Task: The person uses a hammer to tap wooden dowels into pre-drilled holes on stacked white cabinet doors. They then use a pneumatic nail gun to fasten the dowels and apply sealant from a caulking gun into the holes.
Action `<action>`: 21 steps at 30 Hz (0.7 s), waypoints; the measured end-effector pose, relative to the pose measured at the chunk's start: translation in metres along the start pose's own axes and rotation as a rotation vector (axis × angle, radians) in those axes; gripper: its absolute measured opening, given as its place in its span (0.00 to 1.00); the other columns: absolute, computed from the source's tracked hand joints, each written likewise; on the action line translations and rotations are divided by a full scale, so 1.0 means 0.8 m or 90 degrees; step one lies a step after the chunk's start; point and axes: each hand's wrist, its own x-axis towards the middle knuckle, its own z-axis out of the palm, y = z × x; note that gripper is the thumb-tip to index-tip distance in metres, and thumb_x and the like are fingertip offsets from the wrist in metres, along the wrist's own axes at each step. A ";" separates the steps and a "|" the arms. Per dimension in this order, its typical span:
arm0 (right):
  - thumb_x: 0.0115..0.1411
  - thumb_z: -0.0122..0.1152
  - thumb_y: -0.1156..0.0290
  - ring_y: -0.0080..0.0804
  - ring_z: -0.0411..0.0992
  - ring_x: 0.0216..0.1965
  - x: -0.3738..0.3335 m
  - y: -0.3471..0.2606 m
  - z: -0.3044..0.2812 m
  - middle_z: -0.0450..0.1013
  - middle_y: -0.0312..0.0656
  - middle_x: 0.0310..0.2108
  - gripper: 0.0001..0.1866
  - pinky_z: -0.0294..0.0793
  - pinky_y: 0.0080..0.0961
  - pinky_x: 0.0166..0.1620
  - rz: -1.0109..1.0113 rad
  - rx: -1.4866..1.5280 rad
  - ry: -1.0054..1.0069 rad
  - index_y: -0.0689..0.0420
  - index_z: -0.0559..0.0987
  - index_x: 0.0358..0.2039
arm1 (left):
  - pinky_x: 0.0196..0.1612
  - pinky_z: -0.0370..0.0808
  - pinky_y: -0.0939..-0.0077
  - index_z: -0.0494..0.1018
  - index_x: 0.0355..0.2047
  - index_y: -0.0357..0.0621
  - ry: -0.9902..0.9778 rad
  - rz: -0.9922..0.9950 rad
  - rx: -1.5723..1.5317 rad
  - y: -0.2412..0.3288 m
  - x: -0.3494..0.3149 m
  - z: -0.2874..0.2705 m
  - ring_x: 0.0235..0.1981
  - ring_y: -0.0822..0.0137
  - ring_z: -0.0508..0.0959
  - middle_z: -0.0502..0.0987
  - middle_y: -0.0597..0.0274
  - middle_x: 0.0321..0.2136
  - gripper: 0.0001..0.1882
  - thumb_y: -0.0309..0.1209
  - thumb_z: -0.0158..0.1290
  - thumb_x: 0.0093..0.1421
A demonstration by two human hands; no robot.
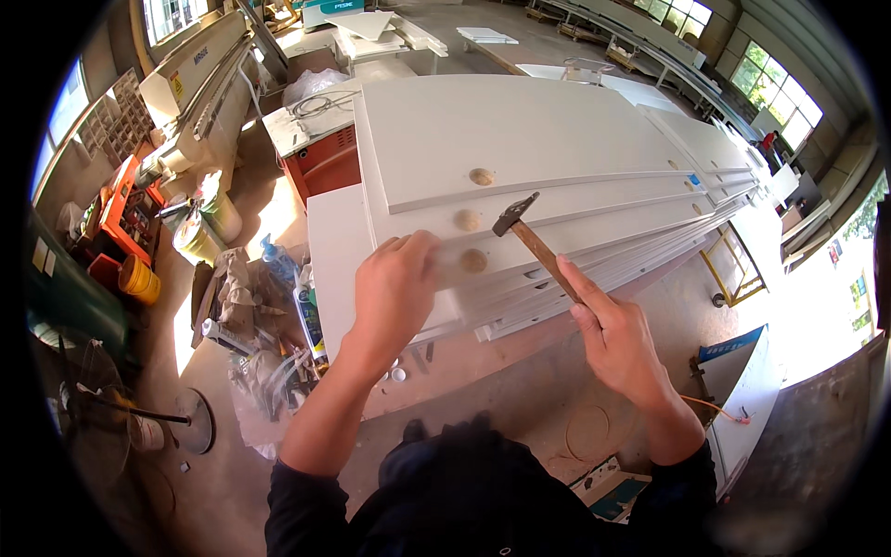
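Observation:
A stack of white panels (520, 121) lies in front of me, with round holes along the near edges. My right hand (620, 339) grips the wooden handle of a hammer (538, 246), its metal head raised over the panel edges near the middle of the stack. At the left end of the stack, my left hand (394, 283) is closed, fingers curled beside a round hole (473, 261). Its fingertips are slightly blurred, and whatever they hold is hidden.
Bottles, tubes and crumpled wrapping (255, 357) lie left of the stack. Yellow buckets (197, 239) and a red-orange cart (125, 213) stand farther left. A yellow wheeled frame (740, 269) stands at right. Behind the stack's left end is a red cabinet (320, 167) with coiled cable on top.

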 end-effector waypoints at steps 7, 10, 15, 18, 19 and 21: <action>0.71 0.55 0.77 0.65 0.78 0.49 -0.001 0.002 0.009 0.79 0.63 0.51 0.32 0.79 0.40 0.52 -0.032 0.092 -0.017 0.44 0.68 0.75 | 0.41 0.81 0.62 0.80 0.39 0.40 0.010 0.023 0.017 0.004 0.003 0.001 0.37 0.54 0.85 0.85 0.55 0.33 0.12 0.19 0.65 0.55; 0.71 0.55 0.77 0.65 0.79 0.49 0.001 0.002 0.011 0.80 0.62 0.50 0.32 0.79 0.40 0.52 -0.037 0.100 -0.017 0.44 0.68 0.75 | 0.41 0.81 0.62 0.80 0.39 0.40 -0.001 0.013 0.023 0.004 0.005 0.003 0.37 0.54 0.85 0.85 0.55 0.32 0.11 0.19 0.65 0.55; 0.71 0.56 0.77 0.66 0.78 0.43 0.008 -0.011 0.006 0.81 0.61 0.44 0.32 0.79 0.42 0.49 -0.010 0.101 -0.042 0.44 0.68 0.75 | 0.41 0.81 0.62 0.80 0.38 0.39 0.001 0.037 0.034 0.006 0.008 0.002 0.36 0.54 0.85 0.84 0.54 0.31 0.11 0.18 0.64 0.54; 0.72 0.55 0.76 0.59 0.77 0.37 0.013 -0.008 0.015 0.81 0.59 0.40 0.31 0.78 0.38 0.45 -0.029 0.090 -0.032 0.45 0.68 0.75 | 0.41 0.81 0.61 0.80 0.38 0.38 -0.006 0.048 0.031 0.007 0.010 0.001 0.36 0.54 0.85 0.84 0.54 0.31 0.10 0.18 0.64 0.55; 0.73 0.54 0.76 0.51 0.75 0.33 0.014 0.006 0.030 0.81 0.58 0.39 0.30 0.77 0.33 0.45 -0.065 0.078 -0.011 0.46 0.68 0.75 | 0.40 0.81 0.61 0.80 0.38 0.38 -0.010 0.054 0.028 0.007 0.012 0.003 0.36 0.54 0.85 0.84 0.54 0.31 0.10 0.18 0.64 0.55; 0.74 0.53 0.75 0.44 0.76 0.32 0.016 0.010 0.034 0.81 0.57 0.41 0.29 0.77 0.30 0.45 -0.077 0.063 -0.024 0.47 0.69 0.75 | 0.41 0.81 0.61 0.80 0.38 0.38 -0.021 0.057 0.035 0.008 0.014 0.002 0.36 0.53 0.85 0.84 0.53 0.31 0.10 0.19 0.63 0.55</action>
